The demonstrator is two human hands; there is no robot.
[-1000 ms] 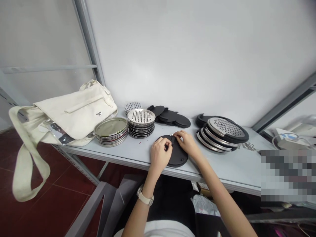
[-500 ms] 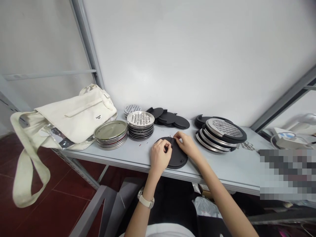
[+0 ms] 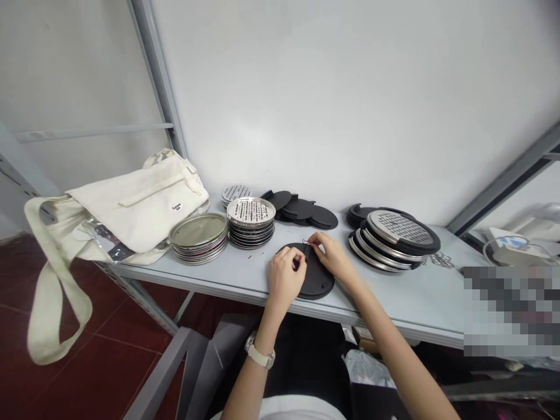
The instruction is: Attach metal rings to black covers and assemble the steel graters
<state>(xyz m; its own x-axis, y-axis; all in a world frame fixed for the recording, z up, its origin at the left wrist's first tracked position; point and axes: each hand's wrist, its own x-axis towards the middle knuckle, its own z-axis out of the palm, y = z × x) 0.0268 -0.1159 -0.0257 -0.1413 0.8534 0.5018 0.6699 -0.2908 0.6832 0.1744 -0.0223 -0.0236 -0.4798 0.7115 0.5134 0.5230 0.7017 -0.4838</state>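
Note:
A round black plate (image 3: 315, 274) lies flat near the front edge of the shelf table. My left hand (image 3: 286, 271) rests on its left side, fingers curled in with thumb and index meeting; whatever they grip is hidden. At the plate's far edge, my right hand (image 3: 328, 252) pinches a small bent metal wire piece (image 3: 306, 241) between thumb and index finger. Similar wire pieces (image 3: 440, 260) lie in a loose heap to the right.
Behind the hands are loose black discs (image 3: 301, 209). Left stand a stack of perforated metal discs (image 3: 251, 213), a stack topped by an olive-green lid (image 3: 198, 230), and a cream bag (image 3: 144, 198). Right is a stack of black and silver discs (image 3: 396, 230).
The wire piece now shows more clearly, angled out to the left of my right fingertips. Both hands keep nearly the same place on the black plate. The view has shifted slightly.

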